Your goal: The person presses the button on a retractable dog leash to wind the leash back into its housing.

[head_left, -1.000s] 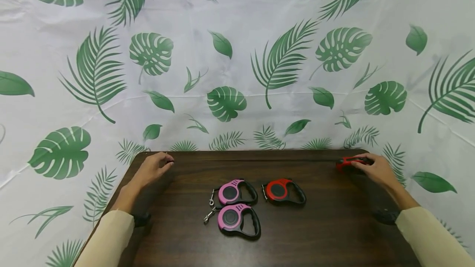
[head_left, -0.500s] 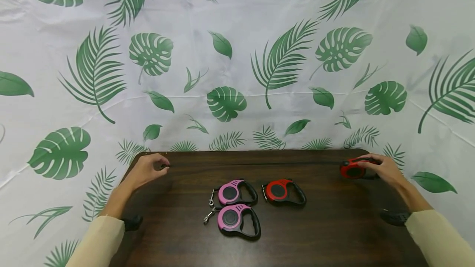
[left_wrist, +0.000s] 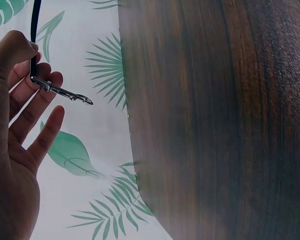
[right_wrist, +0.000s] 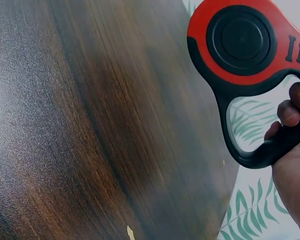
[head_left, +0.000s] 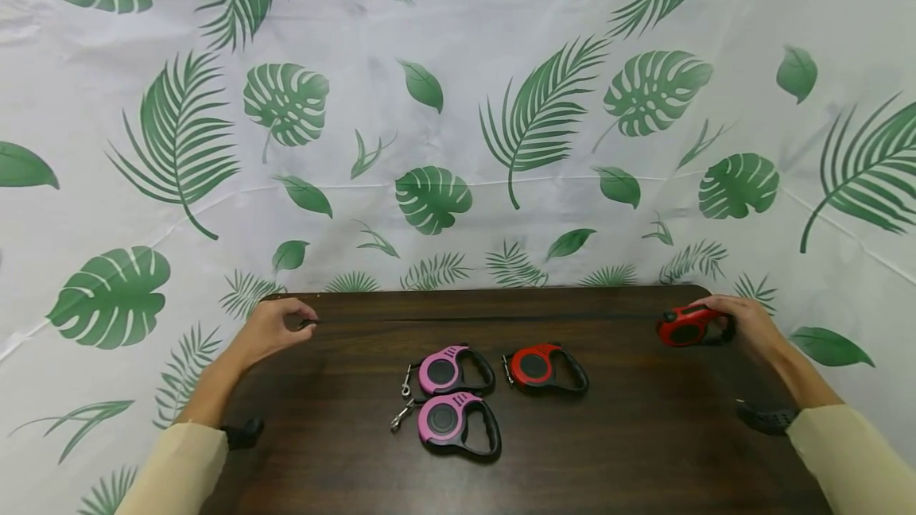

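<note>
A black leash strap [head_left: 487,318] stretches taut across the far part of the table, from hand to hand. My left hand [head_left: 274,330] pinches its end at the left. In the left wrist view, the strap [left_wrist: 35,17] runs between thumb and fingers, and a metal snap clip [left_wrist: 65,92] sticks out past the fingertips. At the far right, my right hand [head_left: 753,324] grips a red and black retractable dog leash [head_left: 683,328]. The right wrist view shows fingers [right_wrist: 289,114] curled through the loop of its black handle [right_wrist: 229,127]; the thumb is out of view there.
Two pink retractable leashes [head_left: 439,373] [head_left: 440,420] lie at the table's middle, one nearer than the other, metal clips to the left. Right of them lies another red retractable leash [head_left: 533,366]. The dark wooden table [head_left: 601,451] meets a white leaf-print cloth [head_left: 458,261] at the back.
My left hand has moved left and slightly nearer with the strap end. My right hand has tilted the red leash so its round face shows, moving slightly right. The table leashes stay put.
</note>
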Tool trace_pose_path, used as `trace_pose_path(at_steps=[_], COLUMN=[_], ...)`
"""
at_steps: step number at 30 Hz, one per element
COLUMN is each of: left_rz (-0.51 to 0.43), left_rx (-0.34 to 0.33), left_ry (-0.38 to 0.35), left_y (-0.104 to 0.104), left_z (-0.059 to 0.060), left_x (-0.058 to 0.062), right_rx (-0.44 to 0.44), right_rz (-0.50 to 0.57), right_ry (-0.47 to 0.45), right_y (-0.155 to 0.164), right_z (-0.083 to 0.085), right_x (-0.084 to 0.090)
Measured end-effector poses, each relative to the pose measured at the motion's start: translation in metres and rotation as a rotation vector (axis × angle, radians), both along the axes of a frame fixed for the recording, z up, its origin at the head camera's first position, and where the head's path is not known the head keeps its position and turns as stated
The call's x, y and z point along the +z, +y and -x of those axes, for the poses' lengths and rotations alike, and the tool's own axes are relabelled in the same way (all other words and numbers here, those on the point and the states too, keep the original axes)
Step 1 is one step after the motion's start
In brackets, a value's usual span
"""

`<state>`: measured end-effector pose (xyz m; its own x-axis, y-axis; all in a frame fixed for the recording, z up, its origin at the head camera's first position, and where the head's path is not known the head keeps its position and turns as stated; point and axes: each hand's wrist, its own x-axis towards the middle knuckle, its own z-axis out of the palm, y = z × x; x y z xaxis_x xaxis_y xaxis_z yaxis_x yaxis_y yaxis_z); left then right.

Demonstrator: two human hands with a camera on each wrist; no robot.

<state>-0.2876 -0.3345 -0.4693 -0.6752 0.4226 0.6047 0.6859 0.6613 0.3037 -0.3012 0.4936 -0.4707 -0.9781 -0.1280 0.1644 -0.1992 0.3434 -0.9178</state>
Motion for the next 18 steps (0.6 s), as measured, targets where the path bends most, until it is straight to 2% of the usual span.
trace_pose_path(at_steps=[7,12,18], left_rz=[-0.004,-0.014,-0.022], left_rx=[-0.012,-0.030,-0.038], left_ry=[0.012,0.036,0.044], left_y=[-0.0037,-0.0058,-0.0086], left_z=[-0.0016,-0.0030,-0.0026], left_x=[-0.0010,-0.0009,-0.0020], right_rx=[0.053,0.103,0.083], right_rz=[0.059,0.140,0.113], right_ry=[0.026,0.029,0.064], right_y=[-0.0022,-0.0045,-0.0054], right_z=[-0.0015,-0.0037,-0.0045], right_x=[0.0006,0.0034,0.0036])
